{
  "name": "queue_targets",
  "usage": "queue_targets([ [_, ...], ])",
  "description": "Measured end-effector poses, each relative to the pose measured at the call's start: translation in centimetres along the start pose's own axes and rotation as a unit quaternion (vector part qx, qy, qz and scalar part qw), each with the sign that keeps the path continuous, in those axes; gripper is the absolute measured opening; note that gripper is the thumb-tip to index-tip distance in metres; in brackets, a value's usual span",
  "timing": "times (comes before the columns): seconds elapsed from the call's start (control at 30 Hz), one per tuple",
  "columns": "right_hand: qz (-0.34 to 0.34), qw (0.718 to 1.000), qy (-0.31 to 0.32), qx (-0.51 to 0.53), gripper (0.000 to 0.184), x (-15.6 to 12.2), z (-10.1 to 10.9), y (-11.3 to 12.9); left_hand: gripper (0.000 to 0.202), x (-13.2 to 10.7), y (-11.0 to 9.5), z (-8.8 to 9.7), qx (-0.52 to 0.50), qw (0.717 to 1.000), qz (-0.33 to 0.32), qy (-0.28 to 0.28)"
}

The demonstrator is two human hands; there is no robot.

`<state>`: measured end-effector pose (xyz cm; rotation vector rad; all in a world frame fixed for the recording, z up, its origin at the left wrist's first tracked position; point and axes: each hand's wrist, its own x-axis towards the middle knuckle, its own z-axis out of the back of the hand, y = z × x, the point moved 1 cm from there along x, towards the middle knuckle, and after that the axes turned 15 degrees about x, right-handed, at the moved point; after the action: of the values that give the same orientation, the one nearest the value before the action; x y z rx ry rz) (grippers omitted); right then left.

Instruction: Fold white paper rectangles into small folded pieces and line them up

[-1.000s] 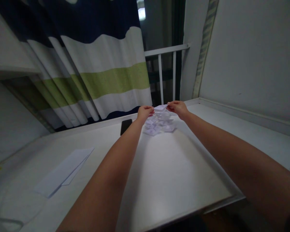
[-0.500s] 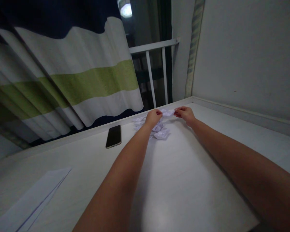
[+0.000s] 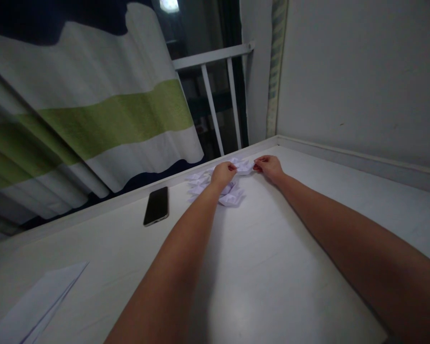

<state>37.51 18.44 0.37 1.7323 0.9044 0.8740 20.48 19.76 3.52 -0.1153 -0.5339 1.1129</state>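
Note:
Near the table's back edge, my left hand (image 3: pixel 223 175) and my right hand (image 3: pixel 268 167) pinch opposite ends of a folded white paper piece (image 3: pixel 244 166). Its pointed shape shows between my fingertips, low over the surface. Beneath and beside my left hand lies a cluster of similar folded paper pieces (image 3: pixel 231 197), partly hidden by that hand and forearm. Several pointed tips stick out to the left of the wrist. The exact fold of each piece is too small to make out.
A dark-screened phone (image 3: pixel 156 206) lies left of my left forearm. Flat white paper sheets (image 3: pixel 39 301) rest at the table's lower left. Behind the raised rim are a striped curtain (image 3: pixel 122 119) and a white railing (image 3: pixel 215 56). A wall (image 3: pixel 361 81) stands on the right.
The view has shifted slightly to the right. The paper piece between my hands has come lower, closer to the cluster, and both hands keep their pinch on it.

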Motion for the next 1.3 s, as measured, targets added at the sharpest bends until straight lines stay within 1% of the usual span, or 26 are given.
queue_targets([
  [0.13, 0.000, 1.000, 0.005, -0.021, 0.013, 0.2, 0.0, -0.2, 0.007, 0.0, 0.1, 0.0, -0.004, 1.000, 0.005, -0.003],
  [0.37, 0.018, 0.996, 0.009, -0.086, 0.010, 0.3, 0.2, -0.4, 0.007, -0.2, 0.0, -0.1, 0.029, 1.000, -0.003, -0.003],
  [0.57, 0.015, 0.996, 0.021, -0.084, 0.009, 0.3, 0.3, -0.3, 0.009, -0.5, -0.3, 0.3, 0.065, 0.998, 0.009, -0.001],
  [0.77, 0.028, 0.993, 0.016, -0.114, 0.010, 0.3, 0.4, -0.4, 0.008, -0.6, -0.3, 0.4, 0.055, 0.998, 0.023, 0.012],
  [0.93, 0.034, 0.993, 0.015, -0.114, 0.007, 0.4, 0.4, -0.5, 0.007, -0.5, -0.4, 0.4, 0.042, 0.999, 0.030, 0.008],
  [1.03, 0.031, 0.993, 0.006, -0.112, 0.004, 0.6, 0.4, -0.8, 0.006, -0.6, -0.5, 0.5, 0.052, 0.998, 0.029, 0.007],
  [1.17, 0.042, 0.992, -0.014, -0.118, 0.003, 0.7, 0.6, -1.0, 0.012, -0.8, -0.7, 1.3, 0.083, 0.996, 0.013, -0.009],
  [1.3, 0.093, 0.981, -0.031, -0.169, 0.005, 0.5, 1.2, -0.3, 0.016, -1.2, -0.7, 3.0, 0.087, 0.995, 0.012, -0.038],
])
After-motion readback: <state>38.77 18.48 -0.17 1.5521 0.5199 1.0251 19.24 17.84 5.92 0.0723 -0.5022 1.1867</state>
